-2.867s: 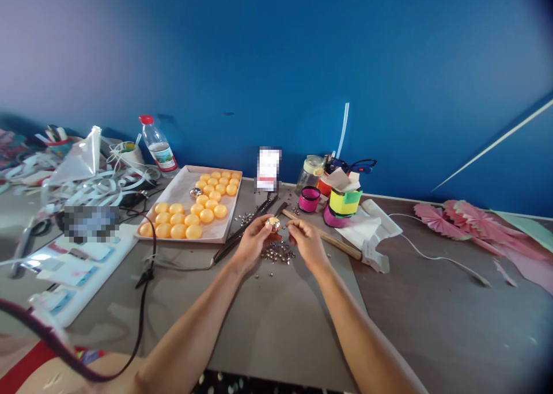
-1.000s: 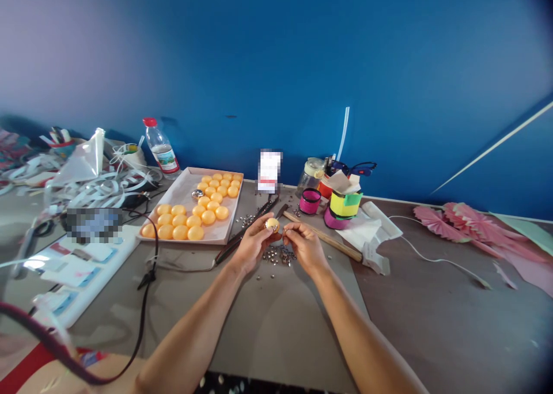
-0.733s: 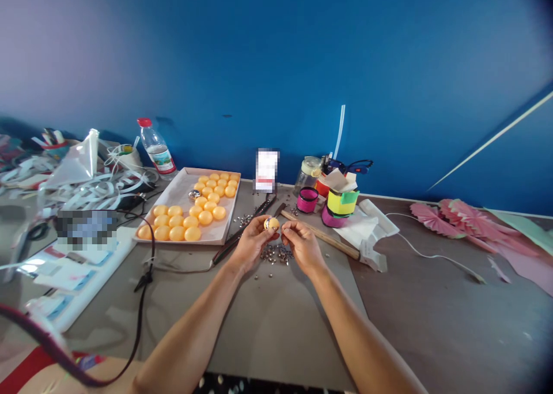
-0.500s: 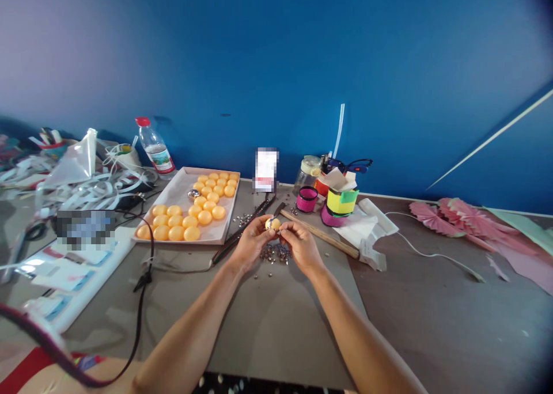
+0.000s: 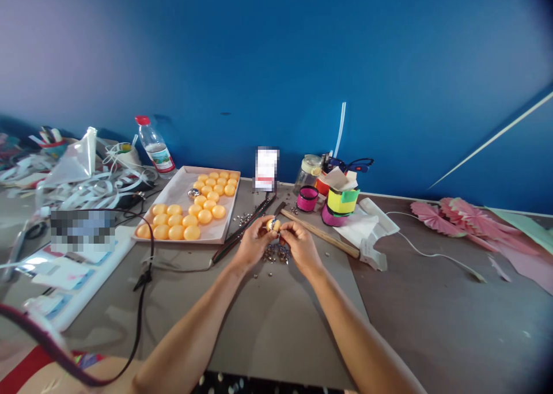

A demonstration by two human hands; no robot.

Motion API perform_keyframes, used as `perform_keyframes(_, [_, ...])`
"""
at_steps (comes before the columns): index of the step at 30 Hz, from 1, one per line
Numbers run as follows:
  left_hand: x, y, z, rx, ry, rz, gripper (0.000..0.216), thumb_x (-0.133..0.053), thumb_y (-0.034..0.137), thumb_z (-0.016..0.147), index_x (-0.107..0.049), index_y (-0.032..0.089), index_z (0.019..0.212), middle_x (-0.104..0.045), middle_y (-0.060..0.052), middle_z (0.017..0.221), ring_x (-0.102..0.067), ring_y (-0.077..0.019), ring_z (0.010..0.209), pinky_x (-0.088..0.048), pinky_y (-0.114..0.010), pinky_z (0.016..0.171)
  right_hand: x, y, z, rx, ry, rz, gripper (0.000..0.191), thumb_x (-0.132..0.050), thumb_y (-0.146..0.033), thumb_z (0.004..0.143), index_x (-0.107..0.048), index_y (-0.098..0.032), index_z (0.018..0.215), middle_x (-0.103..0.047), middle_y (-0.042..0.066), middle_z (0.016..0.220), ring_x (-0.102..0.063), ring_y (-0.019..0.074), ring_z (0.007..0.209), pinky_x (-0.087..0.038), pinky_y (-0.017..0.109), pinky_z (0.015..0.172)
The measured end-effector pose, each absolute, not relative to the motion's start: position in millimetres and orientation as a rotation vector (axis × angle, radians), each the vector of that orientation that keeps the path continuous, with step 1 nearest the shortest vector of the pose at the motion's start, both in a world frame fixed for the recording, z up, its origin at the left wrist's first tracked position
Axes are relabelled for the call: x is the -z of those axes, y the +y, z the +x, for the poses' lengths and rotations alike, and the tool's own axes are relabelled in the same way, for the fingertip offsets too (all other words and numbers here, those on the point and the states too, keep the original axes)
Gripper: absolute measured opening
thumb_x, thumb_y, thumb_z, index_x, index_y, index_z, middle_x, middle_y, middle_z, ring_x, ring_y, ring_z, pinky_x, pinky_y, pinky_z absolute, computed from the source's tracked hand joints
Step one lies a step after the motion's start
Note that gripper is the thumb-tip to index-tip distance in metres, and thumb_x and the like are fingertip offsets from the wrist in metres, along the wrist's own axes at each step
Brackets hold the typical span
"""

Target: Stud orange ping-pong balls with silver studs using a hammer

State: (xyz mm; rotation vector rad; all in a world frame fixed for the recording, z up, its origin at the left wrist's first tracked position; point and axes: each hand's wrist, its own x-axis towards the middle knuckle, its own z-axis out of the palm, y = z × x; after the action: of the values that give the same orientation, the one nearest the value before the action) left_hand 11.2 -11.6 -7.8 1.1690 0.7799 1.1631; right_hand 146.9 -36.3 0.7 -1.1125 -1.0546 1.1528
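Observation:
My left hand (image 5: 251, 243) is closed round a small yellow-orange ball (image 5: 273, 225), holding it above the table. A band of shiny silver pieces shows across the ball's surface. From the other side, my right hand (image 5: 301, 246) is closed in a pinch, its fingertips at the ball's right edge. Whatever those fingertips grip is too small to make out. Below both hands lies a pile of small glinting studs (image 5: 277, 256), partly covered by the fingers.
To the left, a shallow tray (image 5: 166, 193) holds many orange balls (image 5: 175, 233) and one silver-covered ball (image 5: 193, 193). A wooden-handled tool (image 5: 328, 238) lies right of my hands. Behind stand a jar (image 5: 307, 172) and a phone (image 5: 266, 169). A cable (image 5: 141, 313) loops at left.
The ball has turned slightly in my left hand, so its silver band shows differently. My right fingertips have shifted a little against its side. The surroundings look unchanged.

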Motion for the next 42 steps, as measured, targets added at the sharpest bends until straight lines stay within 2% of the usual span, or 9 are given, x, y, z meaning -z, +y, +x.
perform_keyframes(4, [6.2, -13.2, 9.9, -1.142, 0.84, 1.271, 0.044, -0.074, 0.031, 0.068, -0.063, 0.017, 0.108, -0.064, -0.004, 0.09, -0.058, -0.0153, 0.078, -0.045, -0.025, 0.072, 6.7, -34.1, 146.2, -1.162, -0.969, -1.123, 0.022, -0.066, -0.033, 0.065, -0.049, -0.022, 0.074, -0.052, -0.006, 0.06, -0.047, 0.0113, 0.052, -0.036, 0.025, 0.055])
perform_keyframes(9, [4.4, -14.7, 13.3, -1.161, 0.858, 1.237, 0.044, -0.076, 0.027, 0.065, -0.064, 0.016, 0.105, -0.065, -0.004, 0.093, -0.058, -0.0158, 0.082, -0.045, -0.027, 0.077, 9.4, -32.4, 147.5, -1.192, -0.992, -1.138, 0.023, -0.066, -0.035, 0.066, -0.048, -0.022, 0.072, -0.051, -0.006, 0.059, -0.046, 0.0111, 0.053, -0.036, 0.025, 0.055])
perform_keyframes(13, [3.8, -13.3, 13.0, -1.145, 0.786, 1.041, 0.043, -0.075, 0.033, 0.068, -0.062, 0.017, 0.106, -0.064, -0.004, 0.094, -0.06, -0.0144, 0.079, -0.048, -0.029, 0.076, 6.1, -28.8, 159.6, -1.151, -1.089, -1.118, 0.021, -0.057, -0.043, 0.074, -0.054, -0.022, 0.078, -0.052, -0.004, 0.062, -0.045, 0.0122, 0.052, -0.039, 0.027, 0.056])
perform_keyframes(17, [1.5, -10.2, 7.2, -1.177, 0.727, 0.876, 0.045, -0.074, 0.039, 0.069, -0.062, 0.018, 0.108, -0.063, -0.001, 0.09, -0.059, -0.0096, 0.065, -0.048, -0.027, 0.07, 5.7, -27.9, 171.9, -0.742, -1.548, -1.439, 0.022, -0.056, -0.03, 0.077, -0.065, -0.018, 0.094, -0.062, 0.004, 0.081, -0.056, 0.0175, 0.073, -0.042, 0.03, 0.07])
perform_keyframes(22, [-1.5, -9.4, 5.6, -1.22, 0.663, 0.797, 0.051, -0.073, 0.043, 0.071, -0.06, 0.018, 0.113, -0.064, -0.001, 0.087, -0.059, -0.0092, 0.062, -0.048, -0.027, 0.068, 5.0, -34.5, 164.2, -0.458, -2.055, -1.813, 0.029, -0.055, -0.022, 0.082, -0.064, -0.018, 0.11, -0.062, 0.011, 0.106, -0.058, 0.021, 0.097, -0.039, 0.032, 0.085])
perform_keyframes(30, [-1.5, -11.9, 6.4, -1.188, 0.615, 0.781, 0.051, -0.072, 0.042, 0.073, -0.058, 0.021, 0.117, -0.063, 0.0, 0.087, -0.06, -0.0094, 0.064, -0.047, -0.026, 0.068, -2.8, -40.1, 151.9, -0.382, -2.152, -1.905, 0.024, -0.044, -0.017, 0.088, -0.067, -0.019, 0.09, -0.068, 0.007, 0.095, -0.062, 0.0181, 0.092, -0.035, 0.029, 0.084])
perform_keyframes(34, [-5.6, -12.1, 5.0, -1.185, 0.614, 0.741, 0.054, -0.072, 0.04, 0.073, -0.057, 0.022, 0.121, -0.062, 0.0, 0.085, -0.059, -0.0099, 0.064, -0.047, -0.027, 0.069, -4.0, -42.7, 152.9, -0.365, -2.165, -1.84, 0.027, -0.041, -0.026, 0.093, -0.067, -0.02, 0.096, -0.067, 0.007, 0.098, -0.061, 0.0182, 0.092, -0.035, 0.029, 0.084])
perform_keyframes(38, [-7.0, -12.5, 4.4, -1.189, 0.597, 0.721, 0.056, -0.071, 0.039, 0.075, -0.054, 0.022, 0.125, -0.062, 0.0, 0.084, -0.06, -0.0106, 0.064, -0.047, -0.027, 0.069, -4.8, -46.1, 148.6, -0.342, -2.265, -1.788, 0.028, -0.049, -0.035, 0.09, -0.064, -0.021, 0.109, -0.064, 0.009, 0.103, -0.059, 0.0208, 0.095, -0.035, 0.031, 0.085])
perform_keyframes(42, [-4.8, -12.1, 4.2, -1.18, 0.602, 0.728, 0.055, -0.07, 0.04, 0.075, -0.055, 0.022, 0.124, -0.062, 0.0, 0.085, -0.059, -0.0104, 0.063, -0.046, -0.026, 0.067, -2.8, -45.0, 143.5, -0.357, -2.293, -1.802, 0.024, -0.047, -0.025, 0.089, -0.066, -0.021, 0.105, -0.065, 0.009, 0.101, -0.06, 0.0202, 0.094, -0.036, 0.031, 0.085])
